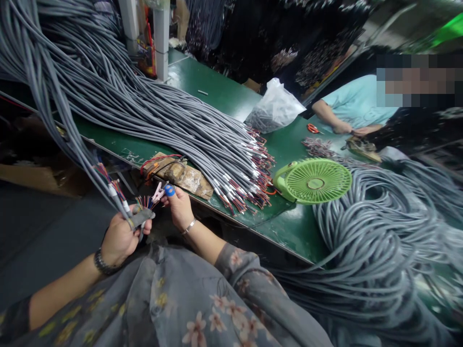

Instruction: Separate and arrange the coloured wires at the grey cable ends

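Observation:
My left hand point(121, 237) is closed around several grey cables point(81, 149) with white bands near their ends. A grey wrap point(142, 218) covers its thumb. Thin coloured wires point(144, 201) fan out beyond that thumb. Just to their right, my right hand point(181, 208) pinches a small pink clip-like tool point(158, 193), its tip close to the wires. Blue tape point(169, 190) is around a finger of the right hand. Whether the tool touches a wire cannot be made out.
A thick bundle of grey cables point(173, 115) with bared coloured ends lies across the green table point(289, 226). Nearby are a taped board point(184, 176), a green fan point(314, 180), a plastic bag point(277, 106), orange scissors point(313, 128) and coiled cables point(376, 241). Another person point(358, 103) works opposite.

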The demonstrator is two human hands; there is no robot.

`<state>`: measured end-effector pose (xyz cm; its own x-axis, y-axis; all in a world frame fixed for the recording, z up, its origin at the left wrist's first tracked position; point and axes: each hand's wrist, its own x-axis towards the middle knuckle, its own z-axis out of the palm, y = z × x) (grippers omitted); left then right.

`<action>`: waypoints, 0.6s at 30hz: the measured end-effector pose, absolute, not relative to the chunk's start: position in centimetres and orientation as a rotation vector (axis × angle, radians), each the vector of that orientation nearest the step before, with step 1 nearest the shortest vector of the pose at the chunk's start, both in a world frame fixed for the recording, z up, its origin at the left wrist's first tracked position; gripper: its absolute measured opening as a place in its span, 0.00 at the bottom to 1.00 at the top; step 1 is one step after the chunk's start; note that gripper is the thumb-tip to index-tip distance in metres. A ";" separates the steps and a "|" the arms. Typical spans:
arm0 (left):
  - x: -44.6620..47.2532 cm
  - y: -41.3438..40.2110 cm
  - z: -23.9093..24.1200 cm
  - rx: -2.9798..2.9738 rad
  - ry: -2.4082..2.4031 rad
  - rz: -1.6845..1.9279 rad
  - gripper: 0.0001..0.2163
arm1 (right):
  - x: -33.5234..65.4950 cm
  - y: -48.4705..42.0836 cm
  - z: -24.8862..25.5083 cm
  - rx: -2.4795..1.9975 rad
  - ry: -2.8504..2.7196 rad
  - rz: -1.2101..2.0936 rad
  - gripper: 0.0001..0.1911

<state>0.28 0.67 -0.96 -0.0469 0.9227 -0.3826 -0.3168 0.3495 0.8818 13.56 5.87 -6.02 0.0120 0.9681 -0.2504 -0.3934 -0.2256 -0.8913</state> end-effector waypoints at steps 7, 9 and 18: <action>0.6 0.6 -0.4 0.592 1.255 1.126 0.14 | 13.0 6.4 -6.0 -0.951 -0.623 1.789 0.33; 0.5 0.6 -0.6 0.606 1.258 1.122 0.14 | 12.9 6.4 -5.7 -0.931 -0.549 1.805 0.29; 0.1 0.4 -1.1 0.669 1.249 1.125 0.14 | 13.0 6.3 -4.8 -0.943 -0.450 1.883 0.28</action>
<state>0.07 0.43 -1.06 -0.0675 0.9198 -0.3865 -0.2889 0.3528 0.8900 13.02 6.29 -4.80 -0.2529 0.8722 -0.4186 -0.5884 -0.4821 -0.6491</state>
